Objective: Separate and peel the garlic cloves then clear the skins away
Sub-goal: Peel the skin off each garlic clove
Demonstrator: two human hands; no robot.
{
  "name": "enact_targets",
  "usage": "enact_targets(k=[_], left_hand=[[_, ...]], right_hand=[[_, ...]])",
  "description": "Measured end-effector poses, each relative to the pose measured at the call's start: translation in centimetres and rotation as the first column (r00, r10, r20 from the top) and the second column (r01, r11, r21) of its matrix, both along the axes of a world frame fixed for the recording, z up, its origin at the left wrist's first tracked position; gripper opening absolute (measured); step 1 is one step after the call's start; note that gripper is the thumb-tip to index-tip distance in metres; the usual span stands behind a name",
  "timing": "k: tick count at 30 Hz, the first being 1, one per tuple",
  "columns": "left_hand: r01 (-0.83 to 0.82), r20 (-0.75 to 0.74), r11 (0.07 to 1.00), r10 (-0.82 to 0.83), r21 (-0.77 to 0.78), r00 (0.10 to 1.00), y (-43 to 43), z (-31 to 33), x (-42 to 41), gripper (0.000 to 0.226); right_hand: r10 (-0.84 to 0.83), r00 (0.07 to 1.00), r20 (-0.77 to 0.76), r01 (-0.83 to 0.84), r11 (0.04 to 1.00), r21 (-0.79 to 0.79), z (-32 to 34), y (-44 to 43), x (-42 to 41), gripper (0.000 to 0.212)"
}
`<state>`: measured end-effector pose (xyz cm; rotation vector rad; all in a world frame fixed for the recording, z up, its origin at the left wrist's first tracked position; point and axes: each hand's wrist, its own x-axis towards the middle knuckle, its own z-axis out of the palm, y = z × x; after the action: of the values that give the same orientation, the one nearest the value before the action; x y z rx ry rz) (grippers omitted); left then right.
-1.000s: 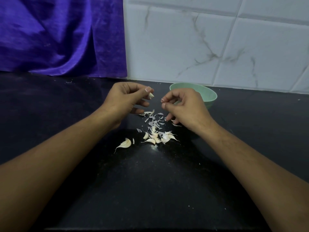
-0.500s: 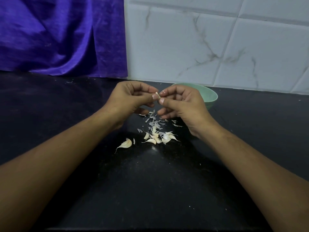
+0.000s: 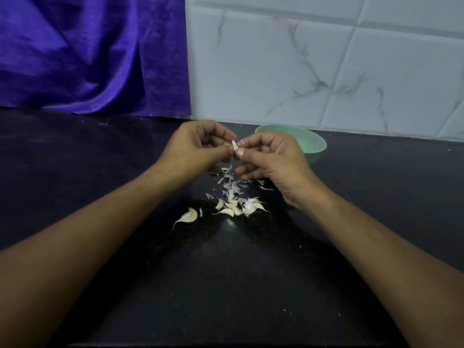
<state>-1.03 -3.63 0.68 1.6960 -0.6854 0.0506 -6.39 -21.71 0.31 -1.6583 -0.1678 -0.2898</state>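
A small garlic clove (image 3: 234, 145) is pinched between the fingertips of my left hand (image 3: 198, 149) and my right hand (image 3: 271, 159), held above the black counter (image 3: 226, 272). Below the hands lies a scatter of thin white skins (image 3: 231, 184). Nearer to me sits a cluster of several unpeeled cloves (image 3: 238, 207). One larger clove (image 3: 188, 217) lies alone to the left of the cluster.
A pale green bowl (image 3: 313, 144) stands behind my right hand, near the white marbled tile wall (image 3: 326, 66). A purple cloth (image 3: 88, 54) hangs at the back left. The counter's front edge runs along the bottom of the view.
My hands were apart with the clove in the left hand; they have come together and both now pinch the clove.
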Motion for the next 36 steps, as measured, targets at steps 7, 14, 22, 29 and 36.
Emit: enact_targets(k=[7,14,22,29,36], left_hand=[[-0.013,0.046,0.999,0.011,0.035,0.999,0.05,-0.13,-0.02,0.017],[-0.005,-0.055,1.0,0.004,-0.024,0.998,-0.18,-0.03,-0.14,0.011],[-0.022,-0.085,0.999,0.025,0.034,0.996,-0.09,0.0,-0.02,0.022],[-0.033,-0.036,0.993,0.037,0.111,0.999,-0.1,0.03,-0.03,0.014],[-0.093,-0.016,0.985,0.096,0.142,0.995,-0.34,-0.03,-0.04,0.014]], right_hand=[[0.006,1.0,0.005,-0.006,1.0,-0.011,-0.08,-0.06,0.1,0.016],[-0.048,0.995,0.091,0.061,0.988,-0.145,-0.09,-0.16,0.27,0.007],[-0.054,0.987,0.15,0.085,0.974,-0.21,-0.07,-0.37,0.28,0.01],[-0.048,0.985,0.163,0.082,0.974,-0.211,-0.12,-0.67,0.39,0.007],[-0.022,0.977,0.213,0.078,0.963,-0.257,-0.29,-0.78,0.57,0.011]])
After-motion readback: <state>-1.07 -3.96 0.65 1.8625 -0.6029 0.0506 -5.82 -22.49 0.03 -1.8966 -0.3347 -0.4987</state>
